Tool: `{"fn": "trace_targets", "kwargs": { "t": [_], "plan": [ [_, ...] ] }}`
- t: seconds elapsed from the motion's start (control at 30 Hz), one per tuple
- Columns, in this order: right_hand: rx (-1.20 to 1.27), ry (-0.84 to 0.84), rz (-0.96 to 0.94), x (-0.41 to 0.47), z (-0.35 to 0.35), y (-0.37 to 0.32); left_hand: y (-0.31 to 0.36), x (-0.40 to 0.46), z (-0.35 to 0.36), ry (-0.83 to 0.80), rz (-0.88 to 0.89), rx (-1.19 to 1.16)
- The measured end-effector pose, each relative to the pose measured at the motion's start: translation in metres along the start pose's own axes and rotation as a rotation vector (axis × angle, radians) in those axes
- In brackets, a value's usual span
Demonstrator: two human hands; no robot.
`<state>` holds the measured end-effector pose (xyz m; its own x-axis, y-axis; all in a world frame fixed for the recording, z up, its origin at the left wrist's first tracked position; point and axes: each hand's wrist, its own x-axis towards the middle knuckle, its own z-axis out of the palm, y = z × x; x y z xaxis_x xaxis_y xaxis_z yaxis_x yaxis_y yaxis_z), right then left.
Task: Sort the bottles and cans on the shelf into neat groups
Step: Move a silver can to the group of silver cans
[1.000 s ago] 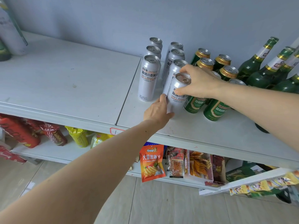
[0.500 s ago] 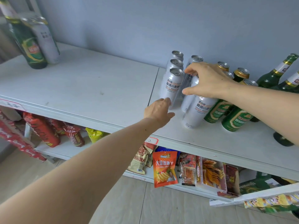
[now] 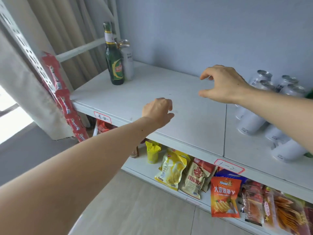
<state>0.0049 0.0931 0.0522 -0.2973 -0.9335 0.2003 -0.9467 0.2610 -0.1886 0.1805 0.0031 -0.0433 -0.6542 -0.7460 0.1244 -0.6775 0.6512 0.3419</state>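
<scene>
Two shelf boards make up the upper shelf [image 3: 186, 119], the largest surface in view, meeting at a seam right of centre; snack packets [image 3: 225, 199] fill the shelf below. At the right edge stands the group of white cans [image 3: 264, 85], packed close together in rows, partly hidden by the right forearm. At the far left corner, well apart from that group, a green bottle [image 3: 115, 65] stands upright with a single white can [image 3: 127, 63] just behind it, touching or nearly so — these appear to be the remaining strays. Both hands hang above the bare middle of the shelf and hold nothing: the right hand [image 3: 221, 83] has thumb and fingers spread in a wide C, and the left hand [image 3: 158, 111] is loosely curled and empty. The step in hand is judged to be a reach toward the two strays. To do it well, take one item per hand: grip the bottle at its body rather than its neck, since it is tall and will tip easily, and wrap the can around its middle. Lift each clear before moving — sliding risks knocking its neighbour. Set the can upright against the end of a white row, labels aligned.
</scene>
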Motion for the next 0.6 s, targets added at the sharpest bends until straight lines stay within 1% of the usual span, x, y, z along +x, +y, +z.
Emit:
{"fn": "trace_targets", "kwargs": {
  "t": [0.27, 0.6],
  "plan": [
    [0.004, -0.019, -0.083, 0.092, 0.043, -0.071, -0.103, 0.027, -0.023, 0.037, -0.102, 0.078],
    [0.056, -0.031, -0.166, 0.225, 0.115, -0.131, -0.201, 0.092, -0.01, 0.085, -0.23, 0.141]
  ]
}}
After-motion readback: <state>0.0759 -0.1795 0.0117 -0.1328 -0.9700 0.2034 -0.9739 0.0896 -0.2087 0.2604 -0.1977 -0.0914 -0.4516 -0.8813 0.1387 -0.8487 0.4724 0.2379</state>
